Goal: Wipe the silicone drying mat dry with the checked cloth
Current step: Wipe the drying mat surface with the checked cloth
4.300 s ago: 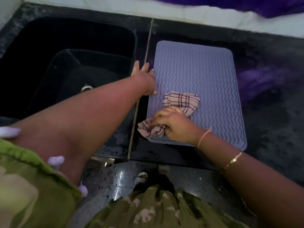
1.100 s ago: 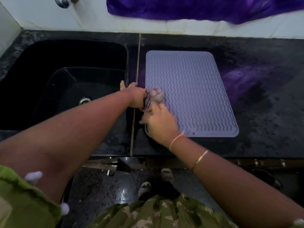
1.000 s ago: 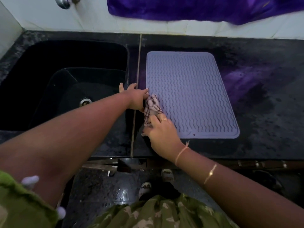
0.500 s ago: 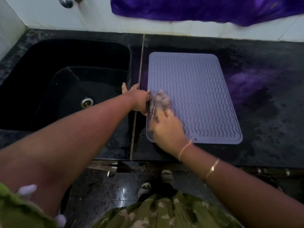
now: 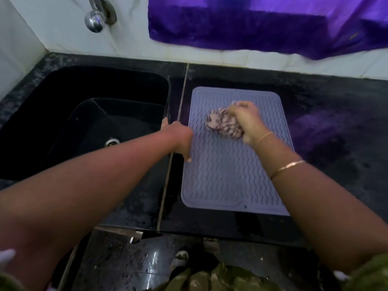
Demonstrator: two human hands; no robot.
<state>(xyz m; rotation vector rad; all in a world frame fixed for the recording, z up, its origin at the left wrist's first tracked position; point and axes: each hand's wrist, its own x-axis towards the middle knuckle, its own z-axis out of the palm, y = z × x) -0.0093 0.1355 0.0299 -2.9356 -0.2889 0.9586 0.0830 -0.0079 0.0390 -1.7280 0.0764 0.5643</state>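
Note:
A pale lilac silicone drying mat (image 5: 226, 177) with wavy ridges lies flat on the black counter, right of the sink. My right hand (image 5: 246, 120) presses a bunched checked cloth (image 5: 221, 124) onto the mat's upper middle; cloth and hand are blurred by motion. My left hand (image 5: 178, 137) rests flat on the mat's left edge, fingers spread, holding nothing.
A deep black sink (image 5: 88, 122) with a drain (image 5: 112, 141) lies to the left, a chrome tap (image 5: 94, 19) on the wall above it. A purple cloth (image 5: 273, 22) hangs on the white back wall. Dark counter (image 5: 336, 143) extends right of the mat.
My right hand has swept the cloth from the mat's left edge near my left hand up and right to the upper middle. The left hand stays on the left edge.

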